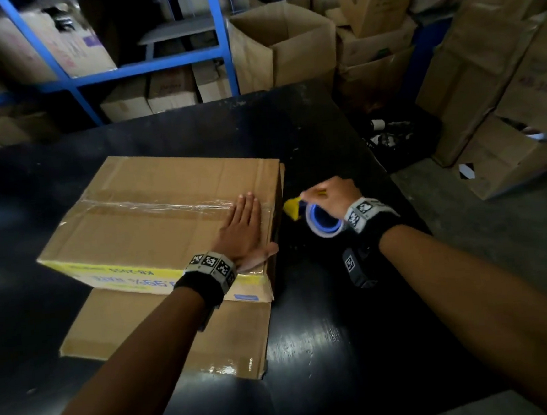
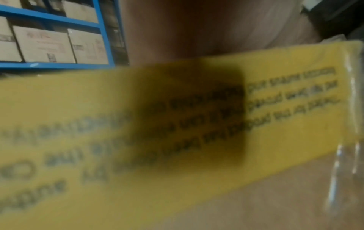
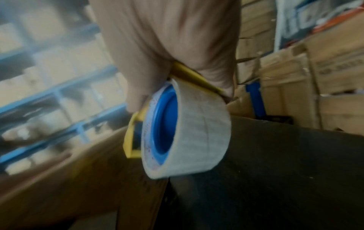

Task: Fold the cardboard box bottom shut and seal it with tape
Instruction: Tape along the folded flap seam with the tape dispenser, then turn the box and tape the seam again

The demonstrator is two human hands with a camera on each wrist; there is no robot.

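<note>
Box (image 1: 155,216) upside down on worktop (image 1: 339,316), taped seam running left-right; left hand (image 1: 243,229) flat atop, right hand (image 1: 333,197) gripping tape dispenser (image 1: 319,218) beside right edge.

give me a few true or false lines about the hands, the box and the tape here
1. The left hand lies flat on the box. True.
2. The right hand holds scissors. False: it grips a tape dispenser with a yellow frame.
3. A strip of clear tape runs along the box's top seam. True.
4. The box stands on a white table. False: the table is black.
5. The dispenser is beside the box's right edge. True.
</note>
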